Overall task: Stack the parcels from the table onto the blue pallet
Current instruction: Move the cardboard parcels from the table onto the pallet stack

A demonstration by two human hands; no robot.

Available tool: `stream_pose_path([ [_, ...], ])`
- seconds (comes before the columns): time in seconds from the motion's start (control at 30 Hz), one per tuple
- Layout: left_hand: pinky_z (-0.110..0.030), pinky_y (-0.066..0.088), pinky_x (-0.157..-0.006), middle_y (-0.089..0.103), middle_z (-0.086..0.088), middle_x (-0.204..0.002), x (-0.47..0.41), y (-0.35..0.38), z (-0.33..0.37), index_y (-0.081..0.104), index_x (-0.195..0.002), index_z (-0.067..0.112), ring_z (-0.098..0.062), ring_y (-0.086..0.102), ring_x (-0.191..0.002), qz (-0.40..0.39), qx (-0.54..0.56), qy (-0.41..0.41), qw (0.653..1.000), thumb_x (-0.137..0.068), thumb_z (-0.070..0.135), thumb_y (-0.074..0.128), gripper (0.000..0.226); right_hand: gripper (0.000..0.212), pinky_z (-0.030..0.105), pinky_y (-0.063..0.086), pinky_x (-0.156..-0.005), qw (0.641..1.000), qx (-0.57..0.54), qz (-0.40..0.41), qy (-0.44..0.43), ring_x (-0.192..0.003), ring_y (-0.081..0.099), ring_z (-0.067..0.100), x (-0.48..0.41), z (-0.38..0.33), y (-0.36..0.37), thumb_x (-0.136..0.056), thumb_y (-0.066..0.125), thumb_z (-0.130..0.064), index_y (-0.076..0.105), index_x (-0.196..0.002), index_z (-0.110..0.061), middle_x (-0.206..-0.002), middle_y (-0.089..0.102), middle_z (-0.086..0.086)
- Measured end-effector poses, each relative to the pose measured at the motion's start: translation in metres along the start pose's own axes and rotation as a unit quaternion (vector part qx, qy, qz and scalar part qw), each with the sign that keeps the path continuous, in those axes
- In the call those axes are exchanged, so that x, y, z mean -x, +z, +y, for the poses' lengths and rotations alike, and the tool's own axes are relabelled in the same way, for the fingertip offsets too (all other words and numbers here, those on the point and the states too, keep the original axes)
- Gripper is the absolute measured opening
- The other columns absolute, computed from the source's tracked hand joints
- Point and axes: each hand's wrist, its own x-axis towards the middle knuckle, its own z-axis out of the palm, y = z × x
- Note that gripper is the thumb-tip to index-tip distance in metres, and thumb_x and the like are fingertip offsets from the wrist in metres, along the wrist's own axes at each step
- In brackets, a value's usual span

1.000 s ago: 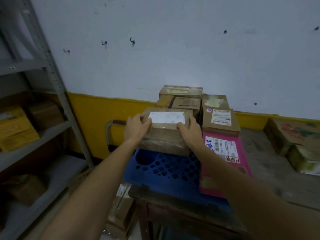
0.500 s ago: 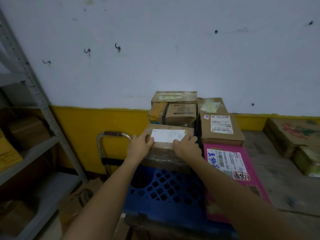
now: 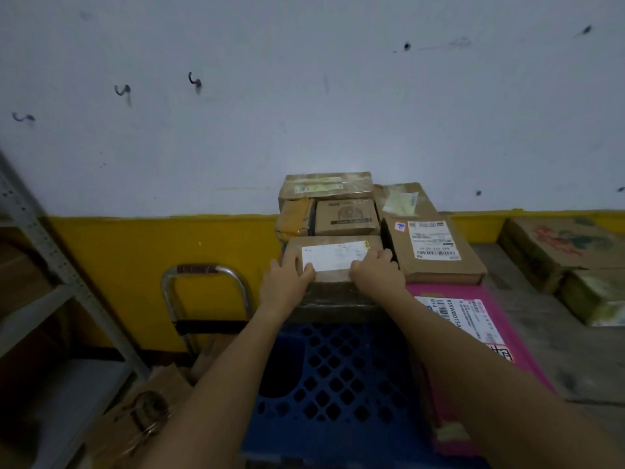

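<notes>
Seating labelled parcel on blue pallet: left hand and right hand grip its near edge, butting it against rear boxes, likely for stability.

Blue pallet bears brown parcels and one pink parcel.

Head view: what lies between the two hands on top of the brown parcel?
The white label on the brown parcel fills the gap between the left hand and right hand, seen in the head view.
</notes>
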Motion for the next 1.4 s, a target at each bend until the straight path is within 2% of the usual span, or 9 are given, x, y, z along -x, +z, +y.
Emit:
stream_pose_path([
  [0.13, -0.033, 0.036, -0.070, 0.042, -0.007, -0.097, -0.002, 0.001, 0.002, 0.038, -0.125, 0.023, -0.024, 0.044, -0.085, 0.013, 0.033, -0.002, 0.999, -0.092, 0.046, 0.041, 0.039, 0.055, 0.041, 0.034, -0.099, 1.000, 0.005, 0.004, 0.010, -0.128, 0.033, 0.036, -0.006, -0.003, 0.001, -0.096, 0.030, -0.028, 0.017, -0.142, -0.001, -0.146, 0.022, 0.022],
  [0.33, -0.035, 0.040, -0.073, 0.045, -0.012, -0.106, -0.003, 0.000, 0.005, 0.038, -0.124, 0.020, -0.029, 0.046, -0.091, 0.010, 0.033, -0.007, 0.999, -0.093, 0.043, 0.041, 0.039, 0.052, 0.040, 0.029, -0.106, 0.999, 0.043, 0.025, -0.003, -0.132, 0.028, 0.035, -0.008, -0.007, 0.000, -0.096, 0.030, -0.021, 0.021, -0.140, 0.005, -0.146, 0.023, 0.023],
  [0.43, -0.034, 0.038, -0.072, 0.045, -0.013, -0.115, -0.001, 0.002, 0.004, 0.039, -0.123, 0.017, -0.026, 0.040, -0.091, 0.003, 0.000, 0.010, 1.000, -0.095, 0.039, 0.040, 0.036, 0.037, 0.039, 0.027, -0.108, 0.996, 0.053, 0.056, -0.053, -0.130, 0.029, 0.033, -0.006, -0.008, -0.001, -0.095, 0.032, -0.016, 0.040, -0.128, 0.001, -0.139, 0.033, 0.021],
  [0.53, -0.035, 0.038, -0.075, 0.046, -0.015, -0.111, 0.001, 0.000, 0.006, 0.039, -0.124, 0.021, -0.029, 0.045, -0.095, 0.014, 0.046, -0.029, 0.998, -0.093, 0.043, 0.040, 0.038, 0.028, 0.037, 0.033, -0.104, 0.990, 0.055, 0.081, -0.103, -0.123, 0.037, 0.028, -0.001, -0.003, 0.000, -0.095, 0.034, -0.017, 0.047, -0.116, -0.004, -0.132, 0.041, 0.017],
  [0.63, -0.034, 0.037, -0.075, 0.044, -0.011, -0.110, 0.000, -0.005, 0.007, 0.042, -0.120, 0.022, -0.027, 0.046, -0.093, 0.014, 0.014, -0.013, 1.000, -0.091, 0.050, 0.041, 0.040, 0.037, 0.035, 0.034, -0.104, 0.983, 0.068, 0.081, -0.152, -0.124, 0.038, 0.025, 0.006, 0.004, -0.003, -0.098, 0.030, -0.024, 0.041, -0.131, -0.008, -0.135, 0.041, 0.014],
  [0.73, -0.037, 0.042, -0.083, 0.041, -0.011, -0.114, -0.006, -0.014, 0.007, 0.049, -0.114, 0.019, -0.030, 0.048, -0.100, 0.028, -0.006, 0.003, 1.000, -0.091, 0.053, 0.042, 0.042, 0.040, 0.036, 0.035, -0.102, 0.982, 0.041, 0.065, -0.174, -0.125, 0.039, 0.025, 0.012, 0.008, -0.019, -0.098, 0.032, -0.027, 0.039, -0.135, -0.011, -0.140, 0.039, 0.011],
  [0.93, -0.037, 0.040, -0.087, 0.041, -0.014, -0.123, -0.009, -0.014, 0.027, 0.050, -0.122, 0.013, -0.030, 0.042, -0.110, 0.065, -0.007, 0.060, 0.996, -0.094, 0.041, 0.043, 0.039, 0.044, 0.038, 0.040, -0.096, 0.982, -0.014, 0.068, -0.177, -0.124, 0.044, 0.024, 0.029, 0.026, -0.042, -0.099, 0.036, -0.029, 0.035, -0.141, -0.017, -0.143, 0.040, 0.006],
  [1.2, -0.041, 0.037, -0.098, 0.041, -0.016, -0.132, 0.020, 0.011, 0.109, 0.047, -0.129, 0.014, -0.031, 0.038, -0.122, 0.071, 0.023, 0.128, 0.989, -0.096, 0.033, 0.043, 0.038, 0.046, 0.039, 0.045, -0.092, 0.977, -0.021, 0.087, -0.193, -0.122, 0.047, 0.024, 0.062, 0.096, -0.084, -0.099, 0.035, -0.028, 0.031, -0.144, -0.022, -0.141, 0.043, 0.006],
  [1.4, -0.037, 0.037, -0.096, 0.050, -0.015, -0.130, 0.064, 0.057, 0.218, 0.049, -0.128, 0.008, -0.029, 0.045, -0.120, 0.098, 0.056, 0.175, 0.978, -0.097, 0.027, 0.042, 0.038, 0.047, 0.037, 0.041, -0.097, 0.973, -0.009, 0.103, -0.208, -0.128, 0.043, 0.020, 0.085, 0.201, -0.141, -0.099, 0.035, -0.034, 0.028, -0.145, -0.024, -0.145, 0.040, 0.002],
])
